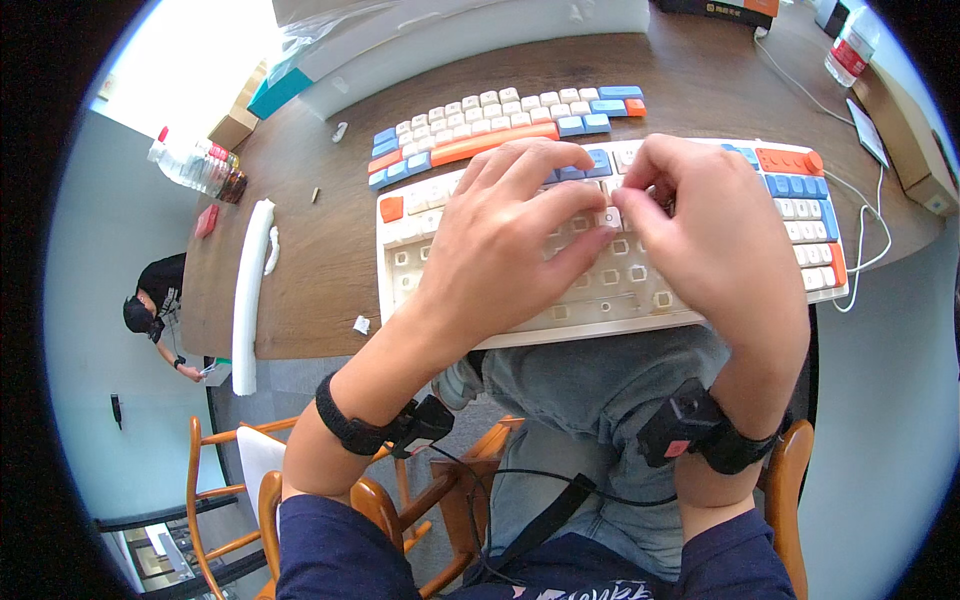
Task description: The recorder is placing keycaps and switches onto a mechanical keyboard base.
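A white keyboard [400, 283] lies at the table's near edge, its middle and lower left mostly bare switch sockets. White, blue and orange keycaps remain along its top and right side. My left hand [490, 235] reaches over the bare part, thumb and forefinger closed about a white keycap [610, 217]. From the right, my right hand [705, 215] meets it there, its thumb and forefinger pinched together; what lies between them is hidden. Behind the keyboard, loose keycaps [490, 115] stand in rows, with a long orange keycap [490, 146] in front.
A white foam strip [252, 300] lies at the left, beside scraps. Plastic bottles [198, 172] lie at the left edge; another bottle [850, 50] stands back right. A white cable [870, 230] runs right of the keyboard. White packaging [460, 60] is behind. Another person [160, 290] bends at far left.
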Demonstrator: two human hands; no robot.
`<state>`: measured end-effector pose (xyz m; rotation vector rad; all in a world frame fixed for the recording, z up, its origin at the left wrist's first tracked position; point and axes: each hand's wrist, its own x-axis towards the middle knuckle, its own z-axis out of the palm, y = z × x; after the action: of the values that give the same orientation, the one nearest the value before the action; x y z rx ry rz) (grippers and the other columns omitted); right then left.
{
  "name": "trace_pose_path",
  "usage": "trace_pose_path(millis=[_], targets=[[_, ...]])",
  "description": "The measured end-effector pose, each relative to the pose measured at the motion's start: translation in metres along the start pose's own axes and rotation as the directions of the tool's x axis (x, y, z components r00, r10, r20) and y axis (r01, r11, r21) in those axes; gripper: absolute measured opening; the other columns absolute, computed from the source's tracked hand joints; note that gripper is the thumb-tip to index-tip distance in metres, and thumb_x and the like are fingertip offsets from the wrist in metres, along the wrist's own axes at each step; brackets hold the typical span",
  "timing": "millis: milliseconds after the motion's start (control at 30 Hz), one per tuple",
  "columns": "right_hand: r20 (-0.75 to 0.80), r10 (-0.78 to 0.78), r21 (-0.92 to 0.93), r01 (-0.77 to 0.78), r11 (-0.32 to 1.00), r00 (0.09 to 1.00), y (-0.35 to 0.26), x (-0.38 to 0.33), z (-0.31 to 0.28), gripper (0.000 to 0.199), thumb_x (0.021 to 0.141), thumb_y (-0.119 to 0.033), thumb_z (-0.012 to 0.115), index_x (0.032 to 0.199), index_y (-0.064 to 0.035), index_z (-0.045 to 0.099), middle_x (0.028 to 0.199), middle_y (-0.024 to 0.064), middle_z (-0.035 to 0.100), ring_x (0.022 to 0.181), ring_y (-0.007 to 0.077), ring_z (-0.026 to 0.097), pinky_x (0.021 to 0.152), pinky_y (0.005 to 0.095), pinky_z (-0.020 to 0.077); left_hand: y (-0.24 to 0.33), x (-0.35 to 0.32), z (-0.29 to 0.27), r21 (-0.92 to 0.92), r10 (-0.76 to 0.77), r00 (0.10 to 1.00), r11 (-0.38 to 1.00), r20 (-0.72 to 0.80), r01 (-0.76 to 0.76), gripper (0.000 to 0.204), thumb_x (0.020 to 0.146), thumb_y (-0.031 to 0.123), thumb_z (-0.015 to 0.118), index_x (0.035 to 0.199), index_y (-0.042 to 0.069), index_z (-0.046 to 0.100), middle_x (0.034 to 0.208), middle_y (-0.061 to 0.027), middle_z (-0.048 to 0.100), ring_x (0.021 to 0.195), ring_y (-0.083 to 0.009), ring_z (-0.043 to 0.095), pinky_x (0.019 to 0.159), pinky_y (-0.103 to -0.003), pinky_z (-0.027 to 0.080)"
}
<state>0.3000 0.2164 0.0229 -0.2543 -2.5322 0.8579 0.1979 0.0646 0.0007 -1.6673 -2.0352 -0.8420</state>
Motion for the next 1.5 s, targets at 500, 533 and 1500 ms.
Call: trace_pose_path(millis=[500, 533, 1500], targets=[[0.292, 0.14, 0.369, -0.246, 0.896, 0.946, 0.015, 0.009, -0.013, 0.02, 0.087, -0.013, 0.061, 0.082, 0.0055, 0.065, 0.062, 0.0086, 0.062, 0.058, 0.0141, 0.059, 0.055, 0.029, 0.047, -0.001, 0.0, -0.001, -0.009, -0.018, 0.998, 1.0, 0.056, 0.018, 0.02, 0.073, 0.018, 0.078, 0.089, 0.008, 0.071, 0.109, -0.0085, 0.062, 0.106, -0.0286, 0.057, 0.092, -0.04, 0.045], [0.313, 0.17, 0.353, -0.28, 0.893, 0.934, 0.013, 0.01, -0.015, 0.019, 0.088, -0.013, 0.061, 0.082, 0.0049, 0.065, 0.062, 0.0076, 0.061, 0.056, 0.0126, 0.058, 0.053, 0.0279, 0.0465, -0.001, 0.0, -0.001, -0.01, -0.016, 0.998, 1.0, 0.056, 0.017, 0.021, 0.073, 0.019, 0.078, 0.089, 0.008, 0.071, 0.108, -0.0083, 0.063, 0.106, -0.0284, 0.058, 0.092, -0.04, 0.045], [0.238, 0.233, 0.356, -0.308, 0.882, 0.943, 0.016, 0.001, -0.028, 0.02, 0.088, -0.017, 0.066, 0.084, 0.0011, 0.057, 0.061, 0.0066, 0.061, 0.047, 0.0086, 0.055, 0.041, 0.0224, 0.041, -0.026, 0.039, -0.031, -0.071, -0.209, 0.973, 0.974, 0.094, 0.216, 0.019, 0.081, 0.013, 0.074, 0.096, 0.003, 0.068, 0.094, -0.0072, 0.071, 0.086, -0.0144, 0.068, 0.076, -0.028, 0.055]])
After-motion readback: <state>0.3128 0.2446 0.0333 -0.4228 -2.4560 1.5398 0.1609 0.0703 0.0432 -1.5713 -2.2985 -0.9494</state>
